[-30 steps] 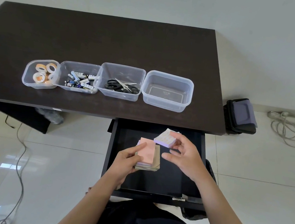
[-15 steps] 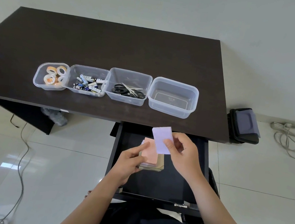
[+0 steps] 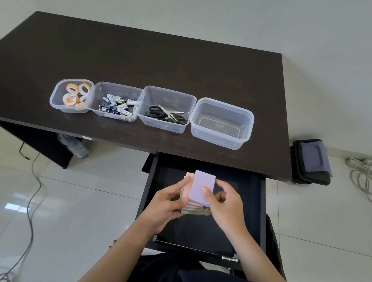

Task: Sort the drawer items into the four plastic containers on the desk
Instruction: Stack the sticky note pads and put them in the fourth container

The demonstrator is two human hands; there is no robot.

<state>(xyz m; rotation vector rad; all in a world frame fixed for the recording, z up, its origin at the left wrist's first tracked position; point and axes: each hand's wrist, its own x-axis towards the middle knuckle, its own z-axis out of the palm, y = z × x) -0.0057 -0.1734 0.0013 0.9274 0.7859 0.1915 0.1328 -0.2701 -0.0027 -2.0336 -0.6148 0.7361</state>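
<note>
Head cam: 4 clear containers (image 3: 221,123) in a row on the table (image 3: 144,58); 3 filled, 1 empty at 3 o'clock end. Over the open drawer (image 3: 249,212), left hand (image 3: 167,200) grips the sticky-note stack (image 3: 192,207), right hand (image 3: 224,202) pinches 1 purple pad (image 3: 201,187) on top.

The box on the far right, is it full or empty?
Empty. The right box shows only its clear bottom, while the other three hold tape, batteries and scissors.

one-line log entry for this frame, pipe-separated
stage: gathering sticky-note pads over open drawer | left hand: holds stack | right hand: holds purple pad on top | rightmost container: empty
</note>
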